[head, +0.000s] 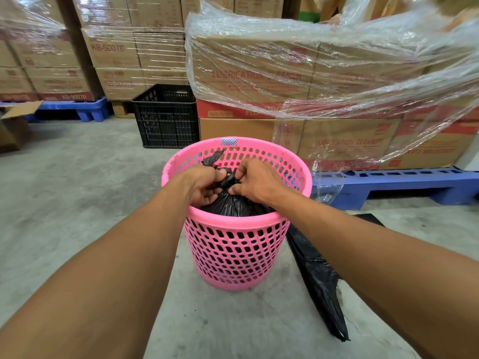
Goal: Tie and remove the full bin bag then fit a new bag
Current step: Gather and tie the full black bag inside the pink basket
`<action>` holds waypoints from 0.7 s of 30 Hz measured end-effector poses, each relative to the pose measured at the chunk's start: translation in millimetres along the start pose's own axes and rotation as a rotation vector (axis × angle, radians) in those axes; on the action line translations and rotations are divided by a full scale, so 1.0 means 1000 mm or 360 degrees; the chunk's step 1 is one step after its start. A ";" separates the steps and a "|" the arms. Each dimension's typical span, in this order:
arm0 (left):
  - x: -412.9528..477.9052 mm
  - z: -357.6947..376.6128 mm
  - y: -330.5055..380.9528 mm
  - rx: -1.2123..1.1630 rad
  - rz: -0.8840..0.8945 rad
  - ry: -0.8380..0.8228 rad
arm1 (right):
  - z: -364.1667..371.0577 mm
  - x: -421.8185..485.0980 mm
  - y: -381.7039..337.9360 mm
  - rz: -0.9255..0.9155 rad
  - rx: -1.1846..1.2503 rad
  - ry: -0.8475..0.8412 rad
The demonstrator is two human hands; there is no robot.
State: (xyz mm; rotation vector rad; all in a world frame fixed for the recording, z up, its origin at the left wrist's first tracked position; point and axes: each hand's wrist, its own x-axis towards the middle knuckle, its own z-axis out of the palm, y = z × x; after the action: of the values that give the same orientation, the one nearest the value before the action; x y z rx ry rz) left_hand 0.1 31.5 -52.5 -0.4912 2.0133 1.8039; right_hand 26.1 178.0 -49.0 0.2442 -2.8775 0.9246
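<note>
A pink perforated plastic bin (234,251) stands on the concrete floor in front of me. Inside it sits a full black bin bag (234,204), its top gathered into a twisted knot above the rim. My left hand (204,183) grips the left side of the knot, and my right hand (255,181) pinches the right side. A loose tail of the bag sticks up behind my left hand. A flat folded black bag (320,283) lies on the floor just right of the bin.
A black plastic crate (166,117) stands behind the bin to the left. Stacked cardboard boxes (259,71) under loose stretch film rise right behind the bin on a blue pallet (394,181). More wrapped boxes fill the back left. An open carton (13,125) sits at far left.
</note>
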 end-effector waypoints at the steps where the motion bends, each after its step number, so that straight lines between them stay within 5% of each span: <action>1: 0.000 0.000 0.000 0.0018 0.0017 0.0016 | 0.000 0.000 -0.001 -0.0002 -0.0005 -0.0003; 21: -0.008 0.000 -0.002 -0.0010 0.0238 0.0003 | 0.005 -0.001 0.001 -0.0126 -0.0003 0.0087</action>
State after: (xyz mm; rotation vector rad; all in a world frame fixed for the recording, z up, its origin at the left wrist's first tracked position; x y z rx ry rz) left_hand 8.4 31.5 -50.2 -0.3519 2.0961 1.8968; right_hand 26.2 176.4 -53.6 0.3248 -2.7965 0.9006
